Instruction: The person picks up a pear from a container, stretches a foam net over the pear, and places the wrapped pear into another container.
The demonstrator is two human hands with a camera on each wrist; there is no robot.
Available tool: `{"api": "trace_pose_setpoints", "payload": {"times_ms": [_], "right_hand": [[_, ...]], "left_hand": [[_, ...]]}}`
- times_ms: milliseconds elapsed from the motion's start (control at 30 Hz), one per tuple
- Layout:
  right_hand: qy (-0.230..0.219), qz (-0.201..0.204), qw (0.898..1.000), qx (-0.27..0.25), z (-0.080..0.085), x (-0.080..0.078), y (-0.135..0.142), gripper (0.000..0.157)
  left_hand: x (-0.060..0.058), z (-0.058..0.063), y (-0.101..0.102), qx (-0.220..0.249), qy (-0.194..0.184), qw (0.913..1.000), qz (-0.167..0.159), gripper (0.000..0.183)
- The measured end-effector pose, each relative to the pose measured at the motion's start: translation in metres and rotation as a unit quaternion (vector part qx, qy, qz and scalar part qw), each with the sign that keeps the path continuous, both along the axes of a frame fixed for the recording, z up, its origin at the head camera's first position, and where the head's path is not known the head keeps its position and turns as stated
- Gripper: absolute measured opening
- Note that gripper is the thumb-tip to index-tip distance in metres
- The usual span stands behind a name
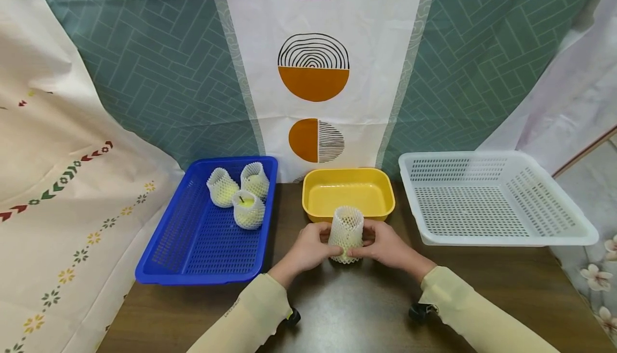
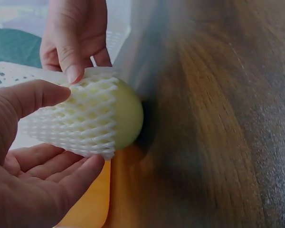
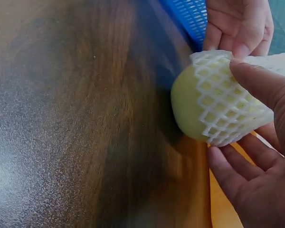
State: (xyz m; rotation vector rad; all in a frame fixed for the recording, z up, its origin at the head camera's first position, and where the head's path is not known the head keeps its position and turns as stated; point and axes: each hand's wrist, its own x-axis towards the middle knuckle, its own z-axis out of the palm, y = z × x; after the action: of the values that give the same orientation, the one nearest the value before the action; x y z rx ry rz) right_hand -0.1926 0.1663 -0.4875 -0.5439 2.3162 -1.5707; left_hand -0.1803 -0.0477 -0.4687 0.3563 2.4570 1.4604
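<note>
A white foam net sleeve [image 1: 347, 227] stands upright at the front of the yellow tray, with a round pale green fruit [image 2: 129, 116] inside its lower part. The bottom of the fruit shows bare below the net's edge in both wrist views. From the left, my left hand [image 1: 306, 247] holds the net between thumb and fingers. My right hand [image 1: 391, 245] grips it the same way from the right, both thumbs on the near side. Whether the fruit touches the table is hard to tell.
At left, a blue basket [image 1: 202, 275] holds several net-wrapped fruits [image 1: 249, 211] grouped at its back right. A yellow tray [image 1: 349, 173] sits just behind my hands. To the right stands a white basket [image 1: 506, 240]. The dark wooden table [image 1: 352, 310] stretches in front; patterned cloth hangs behind.
</note>
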Motion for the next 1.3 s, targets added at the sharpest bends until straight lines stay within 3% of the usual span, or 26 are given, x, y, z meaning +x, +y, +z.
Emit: {"api": "trace_pose_setpoints", "payload": {"times_ms": [533, 733, 933, 1100, 1300], "right_hand": [[0.067, 0.013, 0.993, 0.096, -0.002, -0.002, -0.005, 0.06], [0.08, 0.013, 0.99, 0.119, -0.004, -0.002, -0.006, 0.061], [0.079, 0.014, 0.988, 0.129, -0.01, -0.003, -0.007, 0.064], [0.082, 0.009, 0.99, 0.116, -0.01, -0.001, -0.007, 0.065], [0.02, -0.01, 1.0, -0.007, 0.008, 0.0, -0.004, 0.071]], "left_hand": [[-0.001, -0.009, 0.003, -0.043, 0.025, 0.9985, -0.021, 0.059], [-0.002, -0.01, 0.002, -0.038, 0.019, 0.9986, -0.032, 0.057], [-0.005, -0.017, 0.0, 0.017, -0.023, 0.9987, -0.042, 0.06], [-0.005, -0.019, -0.003, 0.087, -0.071, 0.9928, -0.042, 0.064], [-0.004, 0.006, -0.009, 0.15, -0.105, 0.9828, -0.027, 0.067]]}}
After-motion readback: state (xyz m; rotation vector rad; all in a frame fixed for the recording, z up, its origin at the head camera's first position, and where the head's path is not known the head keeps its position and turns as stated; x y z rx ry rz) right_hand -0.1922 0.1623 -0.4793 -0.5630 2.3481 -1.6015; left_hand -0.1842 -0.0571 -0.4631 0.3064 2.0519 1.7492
